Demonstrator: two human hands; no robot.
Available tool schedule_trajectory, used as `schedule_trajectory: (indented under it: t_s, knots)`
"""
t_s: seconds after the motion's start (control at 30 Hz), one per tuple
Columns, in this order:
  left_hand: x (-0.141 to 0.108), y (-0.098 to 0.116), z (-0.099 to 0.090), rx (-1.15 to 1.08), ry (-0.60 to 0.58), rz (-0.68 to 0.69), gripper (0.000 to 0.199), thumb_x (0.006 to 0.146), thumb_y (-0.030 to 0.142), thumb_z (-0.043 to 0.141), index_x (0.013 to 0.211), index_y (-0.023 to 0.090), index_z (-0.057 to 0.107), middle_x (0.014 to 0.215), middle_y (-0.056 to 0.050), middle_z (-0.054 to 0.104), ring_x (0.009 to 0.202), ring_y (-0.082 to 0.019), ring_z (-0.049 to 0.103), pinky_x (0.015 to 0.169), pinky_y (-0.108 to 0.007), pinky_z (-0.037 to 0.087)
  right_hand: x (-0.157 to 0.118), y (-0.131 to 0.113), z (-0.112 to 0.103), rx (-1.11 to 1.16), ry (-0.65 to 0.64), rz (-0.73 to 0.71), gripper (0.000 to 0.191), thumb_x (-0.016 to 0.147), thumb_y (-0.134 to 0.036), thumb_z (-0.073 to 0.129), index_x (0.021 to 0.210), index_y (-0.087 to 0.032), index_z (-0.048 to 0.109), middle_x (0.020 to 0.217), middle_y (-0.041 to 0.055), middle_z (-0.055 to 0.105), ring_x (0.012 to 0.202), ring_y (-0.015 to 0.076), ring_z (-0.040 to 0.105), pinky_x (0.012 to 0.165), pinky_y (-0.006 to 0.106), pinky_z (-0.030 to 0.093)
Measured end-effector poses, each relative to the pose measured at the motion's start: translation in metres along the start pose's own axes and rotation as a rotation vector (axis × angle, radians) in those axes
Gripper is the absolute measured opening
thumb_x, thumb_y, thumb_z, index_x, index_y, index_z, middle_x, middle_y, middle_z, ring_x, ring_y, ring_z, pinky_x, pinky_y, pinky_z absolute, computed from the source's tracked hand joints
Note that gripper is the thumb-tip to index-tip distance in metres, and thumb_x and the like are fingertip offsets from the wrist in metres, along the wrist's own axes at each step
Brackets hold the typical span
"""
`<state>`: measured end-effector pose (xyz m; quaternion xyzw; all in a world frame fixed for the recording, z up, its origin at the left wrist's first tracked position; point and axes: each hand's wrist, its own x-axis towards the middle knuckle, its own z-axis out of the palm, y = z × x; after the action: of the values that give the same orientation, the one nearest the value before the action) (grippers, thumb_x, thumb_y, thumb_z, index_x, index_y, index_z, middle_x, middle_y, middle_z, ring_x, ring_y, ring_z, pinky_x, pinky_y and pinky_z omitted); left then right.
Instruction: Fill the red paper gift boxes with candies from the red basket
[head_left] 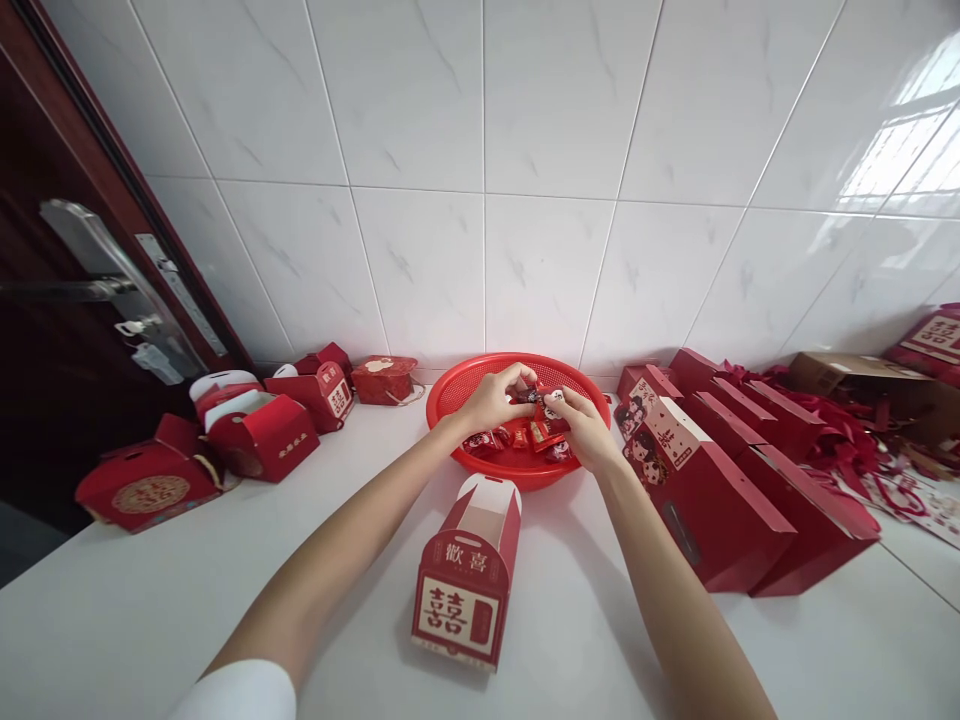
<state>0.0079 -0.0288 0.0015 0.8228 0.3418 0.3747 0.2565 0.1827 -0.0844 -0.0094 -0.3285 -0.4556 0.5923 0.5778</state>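
Both hands are over a red plastic basket (442, 388) of wrapped candies (501, 440). My left hand (491, 398) comes in from the left, its fingers pinched on a dark red wrapped candy (528, 395). Close beside it, my right hand (586, 428) grips a red-and-white wrapped candy (553, 404) between thumb and fingers. Fingertips partly cover both candies. Below the basket, between my forearms, stands a red candy box (466, 560) with white panels and Chinese characters, its top open.
Several red gift boxes (270, 435) stand at left, near a dark door (45, 330) with a metal handle. On the right are rows of red boxes (720, 490), red ribbons (832, 440) and a brown cardboard box (855, 370). A tiled wall (420, 260) borders the white counter (337, 610).
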Motion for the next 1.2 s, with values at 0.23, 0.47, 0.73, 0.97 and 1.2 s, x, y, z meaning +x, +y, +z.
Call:
schedule_trajectory:
  t_s: [0.23, 0.47, 0.73, 0.97, 1.2]
  knots:
    - [-0.030, 0.038, -0.023, -0.041, -0.066, -0.133, 0.038, 0.080, 0.045, 0.069, 0.108, 0.021, 0.060, 0.097, -0.003, 0.070, 0.087, -0.020, 0.066, 0.078, -0.031, 0.053, -0.006, -0.024, -0.003, 0.080, 0.120, -0.107, 0.029, 0.064, -0.040, 0.088, 0.074, -0.020, 0.070, 0.077, 0.0001, 0.071, 0.076, 0.0186, 0.067, 0.068, 0.030, 0.058]
    - [-0.102, 0.082, -0.057, 0.335, -0.430, -0.399, 0.029, 0.082, 0.048, 0.061, 0.071, 0.023, 0.051, 0.073, 0.002, 0.065, 0.067, -0.018, 0.056, 0.057, -0.027, 0.037, -0.015, -0.050, -0.006, 0.139, 0.232, -0.169, 0.017, 0.070, -0.031, 0.083, 0.074, -0.020, 0.070, 0.075, -0.0010, 0.068, 0.073, 0.0143, 0.064, 0.063, 0.026, 0.058]
    - [-0.136, 0.100, -0.056, 0.370, -0.483, -0.373, 0.019, 0.078, 0.019, 0.046, 0.090, 0.027, 0.058, 0.078, 0.002, 0.063, 0.063, -0.017, 0.053, 0.056, -0.027, 0.037, -0.030, -0.056, 0.015, 0.046, 0.065, -0.150, 0.026, 0.067, -0.040, 0.083, 0.079, -0.019, 0.073, 0.080, 0.0025, 0.071, 0.079, 0.0195, 0.066, 0.066, 0.029, 0.056]
    - [-0.123, 0.107, -0.039, 0.352, -0.179, -0.242, 0.032, 0.086, 0.014, 0.041, 0.089, 0.023, 0.072, 0.093, -0.004, 0.073, 0.086, -0.021, 0.064, 0.076, -0.030, 0.047, -0.050, -0.067, 0.029, 0.032, -0.105, -0.139, 0.024, 0.076, -0.040, 0.080, 0.084, -0.020, 0.070, 0.082, 0.0012, 0.066, 0.079, 0.0167, 0.062, 0.068, 0.027, 0.053]
    - [-0.117, 0.110, -0.019, 0.215, -0.215, -0.340, 0.014, 0.077, 0.014, 0.051, 0.066, 0.020, 0.045, 0.063, 0.002, 0.048, 0.057, -0.014, 0.042, 0.052, -0.026, 0.032, -0.070, -0.058, 0.054, -0.127, -0.504, 0.056, 0.029, 0.083, -0.044, 0.074, 0.078, -0.019, 0.062, 0.075, -0.0012, 0.054, 0.071, 0.0120, 0.050, 0.067, 0.025, 0.043]
